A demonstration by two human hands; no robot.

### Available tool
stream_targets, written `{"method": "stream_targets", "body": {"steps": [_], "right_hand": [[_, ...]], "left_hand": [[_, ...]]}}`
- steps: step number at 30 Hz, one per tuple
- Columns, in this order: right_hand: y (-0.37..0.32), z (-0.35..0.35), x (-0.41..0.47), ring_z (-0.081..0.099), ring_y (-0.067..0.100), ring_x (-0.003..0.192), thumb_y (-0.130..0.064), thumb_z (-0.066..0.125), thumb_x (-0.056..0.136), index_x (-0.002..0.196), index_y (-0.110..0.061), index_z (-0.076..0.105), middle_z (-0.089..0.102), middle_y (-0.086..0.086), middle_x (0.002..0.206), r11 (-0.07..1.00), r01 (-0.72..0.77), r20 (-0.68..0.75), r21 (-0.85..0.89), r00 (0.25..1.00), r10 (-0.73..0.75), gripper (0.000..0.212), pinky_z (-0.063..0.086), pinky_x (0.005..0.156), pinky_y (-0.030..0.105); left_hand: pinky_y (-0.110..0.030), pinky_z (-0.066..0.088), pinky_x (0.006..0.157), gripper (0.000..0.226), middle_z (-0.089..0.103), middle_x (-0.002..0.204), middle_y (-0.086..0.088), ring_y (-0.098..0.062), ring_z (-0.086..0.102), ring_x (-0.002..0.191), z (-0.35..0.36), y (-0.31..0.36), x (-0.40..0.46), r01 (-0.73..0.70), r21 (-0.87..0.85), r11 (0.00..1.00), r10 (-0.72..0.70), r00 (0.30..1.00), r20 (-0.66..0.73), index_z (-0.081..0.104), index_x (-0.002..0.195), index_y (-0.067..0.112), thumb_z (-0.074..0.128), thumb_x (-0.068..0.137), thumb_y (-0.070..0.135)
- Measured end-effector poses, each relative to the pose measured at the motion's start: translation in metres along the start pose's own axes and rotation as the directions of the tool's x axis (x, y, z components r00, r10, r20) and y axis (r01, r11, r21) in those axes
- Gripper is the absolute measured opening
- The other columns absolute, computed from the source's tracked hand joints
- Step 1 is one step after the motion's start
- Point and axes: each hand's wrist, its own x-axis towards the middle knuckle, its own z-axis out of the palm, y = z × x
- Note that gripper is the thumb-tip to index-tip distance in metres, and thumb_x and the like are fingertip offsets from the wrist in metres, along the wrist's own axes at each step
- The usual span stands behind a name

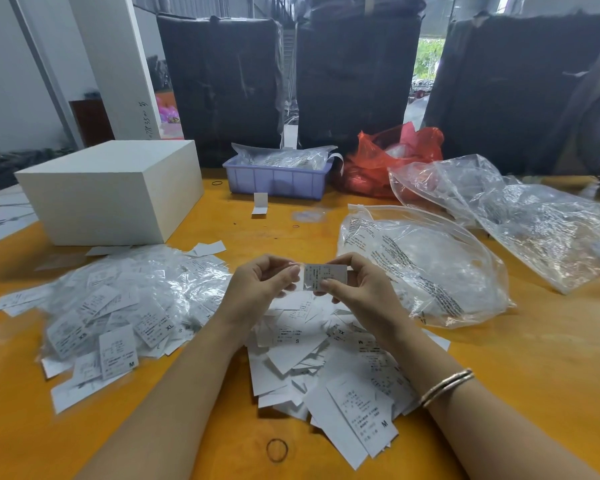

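Observation:
Above the middle of the orange table (520,358), both hands hold one small white printed label (324,276). My right hand (355,289) pinches the label between thumb and fingers. My left hand (260,284) pinches a small clear plastic sleeve (291,266) at the label's left end. Below the hands lies a loose heap of bare white size labels (326,368). To the left spreads a pile of labels in clear sleeves (118,306).
A white box (111,192) stands at the back left. A lilac plastic bin (278,178) with bagged items sits at the back centre, a red plastic bag (385,157) beside it. Large clear bags (430,268) lie at the right. A black rubber band (277,450) lies near the front edge.

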Motion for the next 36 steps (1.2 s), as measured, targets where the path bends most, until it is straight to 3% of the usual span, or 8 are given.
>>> {"method": "stream_targets", "body": {"steps": [7, 14, 19, 27, 31, 36], "right_hand": [[-0.0015, -0.0031, -0.0013, 0.068, 0.022, 0.080, -0.001, 0.065, 0.084, 0.096, -0.012, 0.057, 0.070, 0.012, 0.087, 1.000, 0.011, 0.056, -0.025, 0.998, -0.009, 0.018, 0.050, 0.063, 0.024], [0.0014, -0.0017, -0.0007, 0.064, 0.007, 0.065, 0.001, 0.061, 0.085, 0.108, -0.010, 0.056, 0.068, 0.007, 0.079, 0.998, -0.025, 0.090, -0.056, 0.996, 0.030, 0.025, 0.046, 0.056, 0.019], [0.0039, -0.0034, 0.0009, 0.063, 0.012, 0.062, 0.002, 0.057, 0.087, 0.100, -0.014, 0.057, 0.067, 0.010, 0.077, 0.999, -0.037, -0.006, -0.001, 0.999, 0.037, 0.021, 0.048, 0.057, 0.026], [-0.0005, 0.0025, -0.0019, 0.064, 0.012, 0.064, 0.000, 0.059, 0.087, 0.100, -0.010, 0.055, 0.068, 0.008, 0.077, 0.999, -0.026, 0.107, -0.033, 0.994, 0.030, 0.017, 0.050, 0.056, 0.023], [-0.0017, 0.0025, -0.0015, 0.066, 0.015, 0.062, -0.006, 0.062, 0.087, 0.094, -0.007, 0.054, 0.068, 0.013, 0.077, 0.999, -0.046, 0.063, -0.027, 0.997, 0.048, 0.010, 0.049, 0.055, 0.027], [0.0018, 0.0049, 0.0002, 0.063, 0.025, 0.059, -0.012, 0.064, 0.087, 0.087, -0.005, 0.054, 0.067, 0.019, 0.072, 0.995, -0.089, 0.010, -0.042, 0.996, 0.090, 0.012, 0.047, 0.053, 0.034]], "left_hand": [[-0.015, 0.050, 0.060, 0.009, 0.071, 0.072, 0.004, -0.006, 0.065, 0.067, 0.0015, -0.0019, 0.0011, 0.046, -0.082, 0.996, -0.048, 0.998, -0.030, 0.063, 0.093, 0.013, 0.064, 0.086, 0.019], [-0.010, 0.047, 0.057, 0.022, 0.073, 0.081, 0.010, 0.000, 0.064, 0.071, 0.0014, 0.0015, -0.0025, 0.092, -0.006, 0.996, -0.091, 0.994, 0.066, 0.065, 0.097, 0.019, 0.072, 0.077, 0.024], [-0.010, 0.047, 0.058, 0.011, 0.074, 0.082, 0.006, -0.003, 0.065, 0.074, 0.0000, 0.0030, -0.0024, 0.087, -0.013, 0.996, -0.086, 0.994, 0.063, 0.064, 0.093, 0.018, 0.069, 0.083, 0.019], [-0.009, 0.046, 0.057, 0.014, 0.072, 0.079, 0.009, 0.000, 0.064, 0.070, 0.0007, 0.0021, -0.0028, 0.048, -0.002, 0.999, -0.048, 0.999, 0.007, 0.064, 0.089, 0.016, 0.071, 0.080, 0.023], [-0.010, 0.046, 0.057, 0.015, 0.071, 0.076, 0.009, -0.003, 0.064, 0.070, 0.0015, 0.0022, -0.0029, 0.049, 0.000, 0.999, -0.049, 0.998, 0.034, 0.064, 0.089, 0.015, 0.072, 0.079, 0.022], [-0.021, 0.046, 0.066, 0.012, 0.072, 0.078, 0.004, -0.007, 0.066, 0.075, 0.0028, 0.0026, -0.0049, 0.055, 0.011, 0.998, -0.056, 0.996, 0.067, 0.063, 0.087, 0.015, 0.069, 0.082, 0.025]]}}
